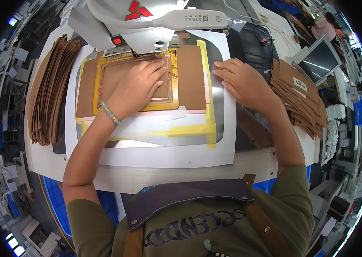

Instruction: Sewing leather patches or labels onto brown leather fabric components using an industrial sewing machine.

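Under the head of a white industrial sewing machine [146, 36], a brown flat panel [191, 81] lies beneath a yellow template frame [166, 105] with a clear inner border. My left hand [140, 83] rests palm down across the frame, its fingers stretched out over the brown material inside, just below the presser area. The needle itself cannot be made out. At the right, my right hand [243, 79] is held with fingers extended, by the right edge of the white sheet [176, 159], and it grips nothing.
A tall fanned stack of brown panels [52, 94] stands at the left. More brown pieces [296, 96] are piled at the right, before a tilted screen [319, 60]. Yellow tape [211, 128] edges the work plate. A person [322, 28] is far off at the upper right.
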The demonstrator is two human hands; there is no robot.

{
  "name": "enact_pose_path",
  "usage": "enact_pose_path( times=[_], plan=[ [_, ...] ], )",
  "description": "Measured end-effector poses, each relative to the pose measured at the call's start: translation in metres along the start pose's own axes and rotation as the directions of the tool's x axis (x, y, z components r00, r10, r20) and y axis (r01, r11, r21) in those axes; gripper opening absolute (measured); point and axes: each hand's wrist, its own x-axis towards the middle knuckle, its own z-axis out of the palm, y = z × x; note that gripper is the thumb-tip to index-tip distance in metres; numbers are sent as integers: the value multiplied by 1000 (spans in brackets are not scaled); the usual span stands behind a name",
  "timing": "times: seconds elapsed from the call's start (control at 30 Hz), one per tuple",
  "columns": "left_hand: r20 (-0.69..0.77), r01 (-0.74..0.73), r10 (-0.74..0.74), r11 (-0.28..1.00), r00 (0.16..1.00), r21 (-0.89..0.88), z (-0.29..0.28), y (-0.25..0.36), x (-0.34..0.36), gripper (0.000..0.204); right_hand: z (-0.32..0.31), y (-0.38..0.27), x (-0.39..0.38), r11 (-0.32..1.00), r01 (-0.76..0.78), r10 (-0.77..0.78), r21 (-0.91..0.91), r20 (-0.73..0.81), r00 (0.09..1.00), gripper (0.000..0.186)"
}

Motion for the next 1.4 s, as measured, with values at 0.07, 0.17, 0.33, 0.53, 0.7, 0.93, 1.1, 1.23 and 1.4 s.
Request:
enact_pose_path(
  times=[0.07, 0.17, 0.33, 0.53, 0.7, 0.93, 1.1, 1.23, 1.4],
  plan=[
    [-7, 9, -9, 999, 1000, 37, -1, -2, -1, 39, -4, 1, -5, 998, -50, 49, 26, 53, 997, 32],
    [-7, 23, -23, 999, 1000, 44, -4, -6, -4, 38, -7, -1, -4, 996, -64, 59, 64, 74, 995, 32],
    [22, 69, -70, 997, 997, 44, -24, -13, -29, 37, -5, -14, 10, 999, 12, -12, 37, 17, 1000, 29],
    [120, 124, -113, 989, 986, -83, -51, -16, -66, 38, 13, -45, 45, 974, 171, -176, 147, 22, 984, 32],
    [138, 68, -44, 981, 990, -181, -45, -12, -69, 43, 40, -74, 75, 931, 362, -356, 52, -96, 930, 45],
    [205, 16, 24, 982, 978, -188, -35, -14, -61, 49, 52, -80, 74, 957, 287, -288, 34, 11, 958, 44],
    [202, -30, 75, 976, 977, -216, -36, -21, -54, 50, 55, -81, 73, 952, 303, -299, 35, -74, 951, 44],
    [241, -36, 86, 978, 967, -208, -37, -24, -50, 53, 50, -80, 72, 956, 290, -289, 55, -25, 957, 46],
    [260, -22, 78, 977, 963, -213, -38, -28, -45, 53, 33, -69, 64, 949, 295, -291, 115, -45, 956, 47]
  ],
)
